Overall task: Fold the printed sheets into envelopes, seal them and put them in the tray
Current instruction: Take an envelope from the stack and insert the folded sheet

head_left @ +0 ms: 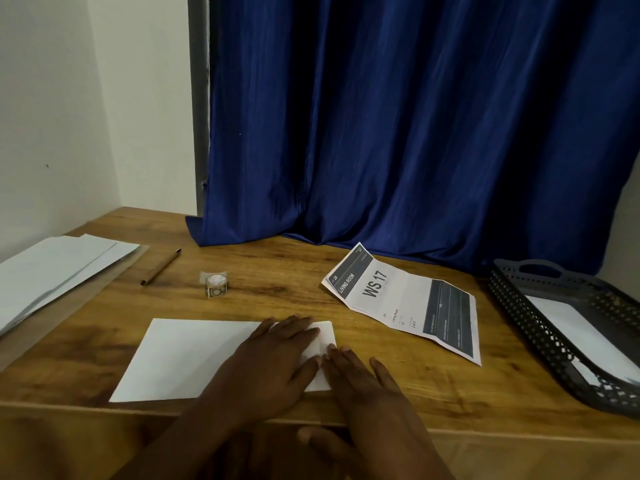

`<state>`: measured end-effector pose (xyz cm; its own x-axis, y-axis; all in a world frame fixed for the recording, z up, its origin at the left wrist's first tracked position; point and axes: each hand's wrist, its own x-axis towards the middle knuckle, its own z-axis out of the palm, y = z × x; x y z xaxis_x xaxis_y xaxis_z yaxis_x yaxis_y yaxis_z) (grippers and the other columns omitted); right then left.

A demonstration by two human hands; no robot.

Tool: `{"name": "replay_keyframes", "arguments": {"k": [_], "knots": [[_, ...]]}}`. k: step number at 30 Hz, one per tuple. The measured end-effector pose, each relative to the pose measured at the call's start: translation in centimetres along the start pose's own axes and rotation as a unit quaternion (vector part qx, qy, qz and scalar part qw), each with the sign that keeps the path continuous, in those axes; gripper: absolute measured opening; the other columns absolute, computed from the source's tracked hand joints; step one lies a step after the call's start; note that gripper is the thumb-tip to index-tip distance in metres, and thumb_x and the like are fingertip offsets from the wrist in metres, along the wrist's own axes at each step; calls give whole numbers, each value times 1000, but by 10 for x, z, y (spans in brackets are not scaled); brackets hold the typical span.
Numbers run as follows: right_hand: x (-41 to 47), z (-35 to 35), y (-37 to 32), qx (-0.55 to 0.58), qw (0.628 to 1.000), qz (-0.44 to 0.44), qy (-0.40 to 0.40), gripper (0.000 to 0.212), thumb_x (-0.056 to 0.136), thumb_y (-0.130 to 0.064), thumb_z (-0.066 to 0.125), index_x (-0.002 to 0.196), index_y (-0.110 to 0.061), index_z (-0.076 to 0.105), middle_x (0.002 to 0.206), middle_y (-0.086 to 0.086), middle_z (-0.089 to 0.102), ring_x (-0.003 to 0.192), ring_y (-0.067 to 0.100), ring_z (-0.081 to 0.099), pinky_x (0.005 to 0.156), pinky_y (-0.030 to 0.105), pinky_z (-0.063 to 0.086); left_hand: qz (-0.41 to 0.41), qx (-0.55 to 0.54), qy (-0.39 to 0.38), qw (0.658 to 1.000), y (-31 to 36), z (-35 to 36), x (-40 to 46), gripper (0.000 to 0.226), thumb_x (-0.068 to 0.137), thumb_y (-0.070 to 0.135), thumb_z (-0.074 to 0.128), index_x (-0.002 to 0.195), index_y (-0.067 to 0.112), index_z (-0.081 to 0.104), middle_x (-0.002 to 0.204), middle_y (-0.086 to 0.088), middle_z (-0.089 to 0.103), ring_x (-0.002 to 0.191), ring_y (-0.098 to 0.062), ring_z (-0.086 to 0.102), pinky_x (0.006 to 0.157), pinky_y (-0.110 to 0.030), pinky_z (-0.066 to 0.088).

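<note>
Both hands flat, fingers straight: left hand [277,355], right hand [367,386] pressing crease in white sheet [194,358]; one envelope already in tray [540,327]; printed sheet [408,303], stack [52,268] left

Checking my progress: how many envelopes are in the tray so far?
1 that shows: a white envelope lying flat on the floor of the dark tray at the table's right end. Others could lie hidden beneath it.

1. Wooden table [263,271], grain visible.
2. Dark blue curtain [415,126] hangs at far edge, hem resting on the tabletop.
3. Brown pen [160,267], far left, lying diagonally.
4. White wall [52,116], left.
</note>
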<state>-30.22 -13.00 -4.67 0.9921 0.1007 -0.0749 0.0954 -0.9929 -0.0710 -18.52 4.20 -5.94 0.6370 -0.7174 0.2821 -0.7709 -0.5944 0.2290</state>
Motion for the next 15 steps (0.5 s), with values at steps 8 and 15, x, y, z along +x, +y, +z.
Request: {"name": "replay_keyframes", "arguments": {"k": [8, 15], "knots": [[-19, 12, 6, -12, 985, -17, 174, 86, 83, -84, 34, 154, -36, 35, 163, -15, 22, 150, 5, 15, 122, 40, 20, -20, -49, -16, 998, -19, -40, -47, 72, 73, 97, 36, 138, 69, 28, 144, 53, 13, 132, 28, -3, 116, -21, 8], [-46, 31, 22, 170, 936, -42, 307, 49, 75, -22, 86, 120, -37, 72, 132, -22, 60, 133, 4, 51, 103, 31, 51, -39, 5, -45, 998, -76, -68, -119, 91, 63, 92, 58, 143, 70, 20, 153, 47, 11, 146, 9, 12, 121, -38, 24]]}}
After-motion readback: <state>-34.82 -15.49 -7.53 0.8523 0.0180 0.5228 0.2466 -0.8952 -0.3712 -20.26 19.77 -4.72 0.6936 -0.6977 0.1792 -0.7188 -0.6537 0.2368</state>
